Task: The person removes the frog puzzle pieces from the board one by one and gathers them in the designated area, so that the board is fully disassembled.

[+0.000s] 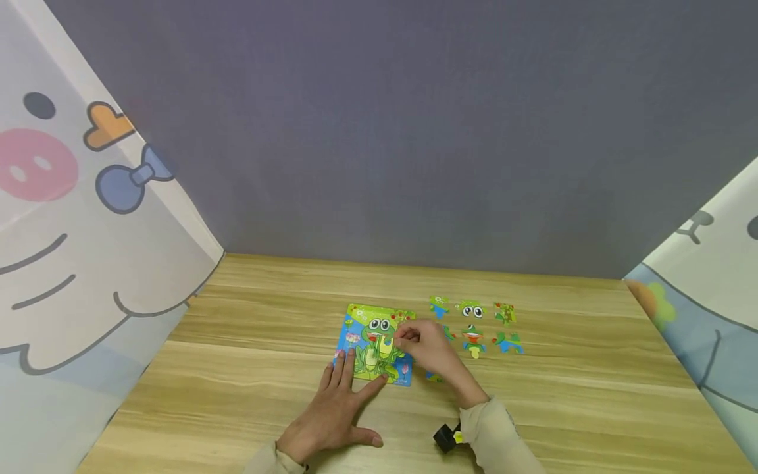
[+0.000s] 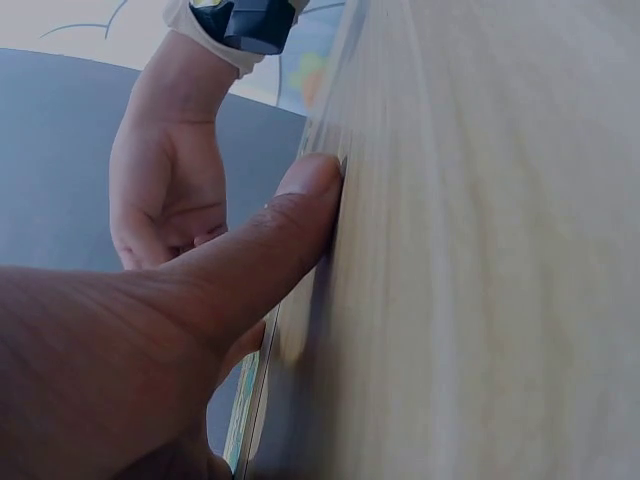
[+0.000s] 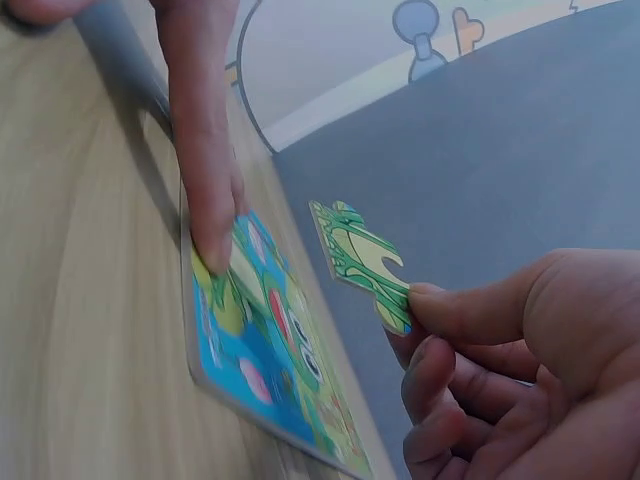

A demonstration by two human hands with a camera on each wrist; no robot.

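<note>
A square frog puzzle board [image 1: 349,329] in blue and green lies on the wooden table. My right hand [image 1: 428,345] pinches a green frog-patterned puzzle piece [image 3: 360,255] by one end between thumb and fingers. In the right wrist view that piece is tilted and held apart from the board's surface. My left hand [image 1: 331,411] is spread with straight fingers, its fingertips at the board's lower left and near edge. In the left wrist view, the left thumb [image 2: 310,180] reaches out along the tabletop.
Several loose puzzle pieces lie right of the board, among them one with eyes [image 1: 472,311], one with a red mouth [image 1: 474,336] and a blue-green one [image 1: 508,342]. A grey panel [image 1: 414,145] rises behind the table [image 1: 580,368], with cartoon-printed cloth [image 1: 77,263] at both sides.
</note>
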